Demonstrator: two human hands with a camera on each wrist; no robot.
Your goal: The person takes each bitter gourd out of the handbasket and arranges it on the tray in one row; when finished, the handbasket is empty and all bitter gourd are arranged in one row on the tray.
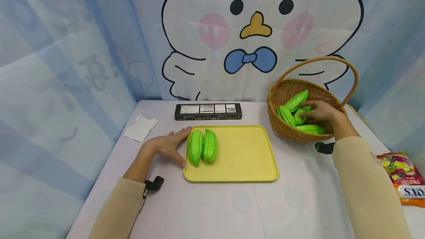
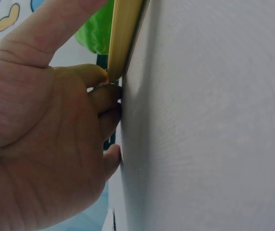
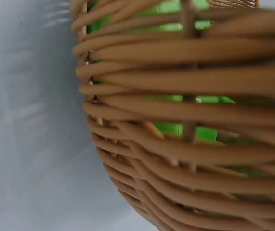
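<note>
Two green, ridged bitter melons [image 1: 203, 146] lie side by side at the left end of a yellow tray [image 1: 245, 154]. My left hand [image 1: 168, 145] rests at the tray's left edge, thumb and fingers spread along the rim. In the left wrist view, its fingertips are right at the tray's side [image 2: 123, 38], low by the tabletop. My right hand [image 1: 320, 113] reaches into a wicker basket [image 1: 282, 132] and touches a bitter melon [image 1: 300, 118]; I cannot tell whether it grips it. Several more melons lie around it. The basket's weave [image 3: 185, 115] hides this hand in the right wrist view.
A black box [image 1: 208, 112] lies behind the tray. A white packet [image 1: 140, 127] is at the back left. A colourful snack bag [image 1: 403, 178] lies at the right edge, beside my right sleeve. The basket's tall handle [image 1: 318, 58] arches above its rim. Printed curtains hang behind and at both sides.
</note>
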